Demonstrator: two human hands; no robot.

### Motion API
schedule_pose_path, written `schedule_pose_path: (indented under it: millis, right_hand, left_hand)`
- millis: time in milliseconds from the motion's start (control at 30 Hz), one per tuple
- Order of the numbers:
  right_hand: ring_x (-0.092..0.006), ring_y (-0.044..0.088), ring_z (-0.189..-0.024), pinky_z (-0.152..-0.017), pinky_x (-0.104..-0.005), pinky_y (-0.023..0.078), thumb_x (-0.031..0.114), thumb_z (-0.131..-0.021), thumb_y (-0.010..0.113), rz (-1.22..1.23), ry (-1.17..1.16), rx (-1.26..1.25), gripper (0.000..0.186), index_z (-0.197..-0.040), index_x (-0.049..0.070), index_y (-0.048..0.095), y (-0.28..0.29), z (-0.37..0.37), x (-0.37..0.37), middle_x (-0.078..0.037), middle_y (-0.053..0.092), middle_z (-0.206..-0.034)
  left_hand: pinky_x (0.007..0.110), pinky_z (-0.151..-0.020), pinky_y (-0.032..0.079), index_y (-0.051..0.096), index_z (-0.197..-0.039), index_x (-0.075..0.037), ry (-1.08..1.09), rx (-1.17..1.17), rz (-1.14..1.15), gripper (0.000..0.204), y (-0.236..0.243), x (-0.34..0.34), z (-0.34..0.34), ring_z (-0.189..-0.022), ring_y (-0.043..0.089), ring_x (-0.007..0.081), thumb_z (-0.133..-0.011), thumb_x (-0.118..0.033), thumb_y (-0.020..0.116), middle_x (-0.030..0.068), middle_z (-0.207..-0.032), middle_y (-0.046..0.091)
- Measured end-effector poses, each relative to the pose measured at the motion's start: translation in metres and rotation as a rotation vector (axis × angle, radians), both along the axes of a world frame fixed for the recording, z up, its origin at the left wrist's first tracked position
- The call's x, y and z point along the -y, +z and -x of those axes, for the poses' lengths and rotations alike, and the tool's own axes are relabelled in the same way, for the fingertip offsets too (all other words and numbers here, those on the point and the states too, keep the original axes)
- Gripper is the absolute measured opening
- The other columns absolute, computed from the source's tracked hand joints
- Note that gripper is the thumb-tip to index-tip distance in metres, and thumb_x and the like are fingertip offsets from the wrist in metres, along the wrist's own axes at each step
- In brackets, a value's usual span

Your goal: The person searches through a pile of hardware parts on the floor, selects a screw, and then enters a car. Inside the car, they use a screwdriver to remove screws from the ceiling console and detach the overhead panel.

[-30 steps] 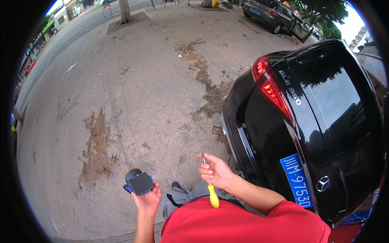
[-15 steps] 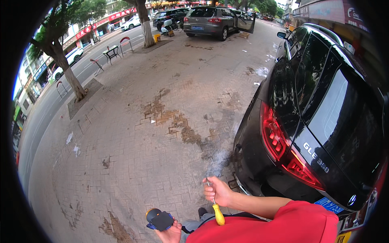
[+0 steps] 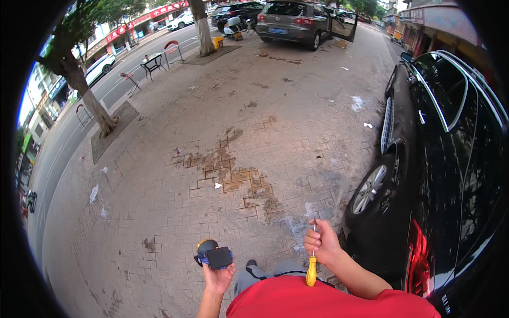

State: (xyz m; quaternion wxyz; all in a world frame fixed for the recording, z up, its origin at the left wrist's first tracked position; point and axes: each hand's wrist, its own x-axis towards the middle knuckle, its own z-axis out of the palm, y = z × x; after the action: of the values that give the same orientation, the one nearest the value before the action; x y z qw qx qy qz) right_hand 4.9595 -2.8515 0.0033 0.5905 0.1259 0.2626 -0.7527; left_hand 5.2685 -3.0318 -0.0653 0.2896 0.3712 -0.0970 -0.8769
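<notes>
Low in the view, my left hand [image 3: 216, 273] holds a small dark device [image 3: 219, 257] with a flat black square face, a round black part with a yellow-orange edge and blue side pieces. To its right, my right hand [image 3: 325, 245] grips the metal shaft of a screwdriver [image 3: 310, 271] near the tip, its yellow handle hanging below my fingers over my red shirt.
A black car [image 3: 445, 164] stands close along my right. Ahead is a gray car [image 3: 289, 24] with an open door. Trees [image 3: 93, 103], a small table [image 3: 152, 64] and metal stands edge the stained paved walkway [image 3: 286, 116] beside a road on the left.
The view has swung upward and the black car now shows its side and rear wheel further along. Both hands have shifted right in the picture, still holding the same items.
</notes>
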Motion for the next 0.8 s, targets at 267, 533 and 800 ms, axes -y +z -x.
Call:
schedule_pose_path:
  millis: [267,533,800]
  right_hand:
    - [-0.0071,0.028,-0.038,-0.031,-0.0235,0.023,0.031,-0.092,0.054,-0.209,-0.347,-0.009,0.015,-0.087,0.018,0.058,-0.055,0.233,0.143,0.005,0.036,-0.053]
    - [-0.0057,0.027,-0.04,-0.033,-0.0229,0.022,0.03,-0.093,0.054,-0.162,-0.247,-0.198,0.014,-0.089,0.018,0.06,-0.007,0.555,0.288,0.006,0.035,-0.054]
    - [-0.0075,0.027,-0.04,-0.033,-0.0242,0.023,0.033,-0.096,0.054,-0.268,-0.188,-0.164,0.016,-0.096,0.017,0.06,0.008,0.813,0.402,0.005,0.034,-0.054]
  left_hand:
    - [0.036,-0.075,0.057,0.051,-0.138,-0.012,-0.538,-0.205,0.184,0.061,-0.014,0.231,0.318,-0.086,0.07,0.0244,-0.101,-0.058,0.038,0.0091,-0.111,0.07]
    - [0.038,-0.075,0.054,0.058,-0.131,-0.018,-0.329,-0.264,-0.104,0.06,-0.007,0.324,0.617,-0.083,0.066,0.0236,-0.095,-0.064,0.045,0.0075,-0.106,0.069]
    - [0.038,-0.074,0.053,0.058,-0.132,-0.018,-0.358,-0.208,-0.006,0.06,-0.037,0.451,0.877,-0.08,0.065,0.0209,-0.098,-0.064,0.039,0.0052,-0.099,0.07]
